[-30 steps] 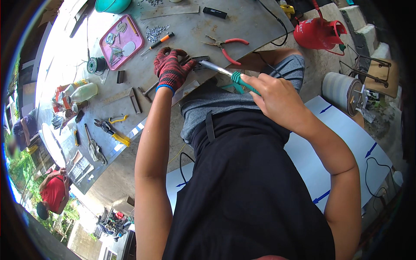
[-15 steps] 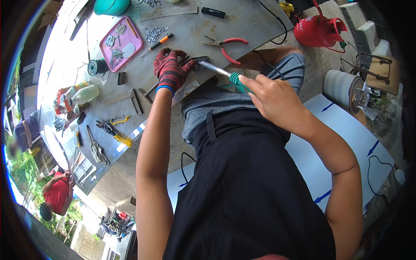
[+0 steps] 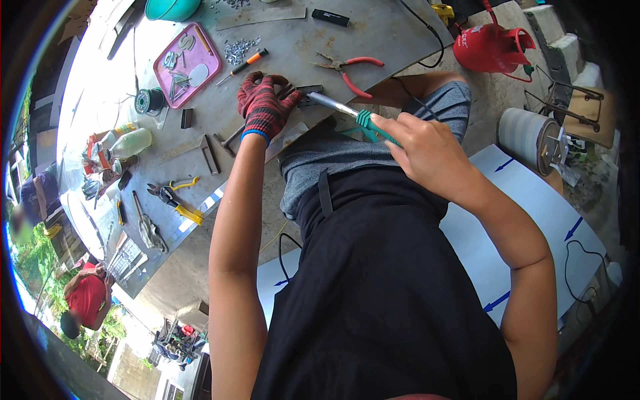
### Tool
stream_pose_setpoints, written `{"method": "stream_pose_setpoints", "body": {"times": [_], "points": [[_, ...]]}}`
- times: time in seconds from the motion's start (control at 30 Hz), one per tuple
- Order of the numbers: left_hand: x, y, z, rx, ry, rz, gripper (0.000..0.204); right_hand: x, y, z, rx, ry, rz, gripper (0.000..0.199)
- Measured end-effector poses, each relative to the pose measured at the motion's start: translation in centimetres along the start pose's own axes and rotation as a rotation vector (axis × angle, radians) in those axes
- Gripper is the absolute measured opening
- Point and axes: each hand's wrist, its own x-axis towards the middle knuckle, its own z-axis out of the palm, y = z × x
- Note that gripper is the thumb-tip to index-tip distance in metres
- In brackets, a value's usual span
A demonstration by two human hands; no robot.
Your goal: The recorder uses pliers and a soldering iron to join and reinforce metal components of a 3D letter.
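Note:
My left hand (image 3: 267, 107), in a red-and-black knit glove, is closed around the near end of a small dark metal piece (image 3: 311, 89) at the table's edge. Its fingers partly cover that piece. In my bare right hand (image 3: 427, 150) is a tool with a shiny silver shaft (image 3: 332, 104) and a green grip (image 3: 368, 123). The shaft's tip meets the dark metal piece close to my gloved fingers. Beneath my left wrist a thin T-shaped metal tool (image 3: 230, 141) lies on the table, partly hidden.
Around my hands lie red-handled pliers (image 3: 350, 73), an orange-black screwdriver (image 3: 248, 63), a pink tray (image 3: 215, 70) with small parts, a metal square (image 3: 209, 155) and yellow-handled snips (image 3: 177, 199). A red gas cylinder (image 3: 490, 48) stands right; a person in red (image 3: 87, 293) is far left.
My right hand and the green-gripped tool have shifted slightly to the right. My left hand stays on the metal piece. The person in red has lowered their hands a little.

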Motion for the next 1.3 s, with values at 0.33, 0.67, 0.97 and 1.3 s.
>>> {"method": "stream_pose_setpoints", "body": {"times": [0.33, 0.67, 0.97, 1.3], "points": [[0.0, 0.0, 0.0, -0.007, 0.010, -0.002, 0.057, -0.1, 0.0, 0.1, -0.019, -0.009, 0.004, 0.047], [0.1, -0.1, 0.0, -0.004, -0.004, 0.005, 0.063, 0.1, 0.1, 0.0, 0.042, 0.004, 0.022, 0.046], [0.1, -0.2, 0.0, -0.003, -0.012, 0.007, 0.062, -0.3, -0.6, 0.5, -0.036, -0.032, 0.041, 0.048], [0.4, -0.3, 0.1, -0.002, -0.007, 0.001, 0.059, -0.5, -0.6, 0.8, -0.010, 0.015, 0.084, 0.048]]}}
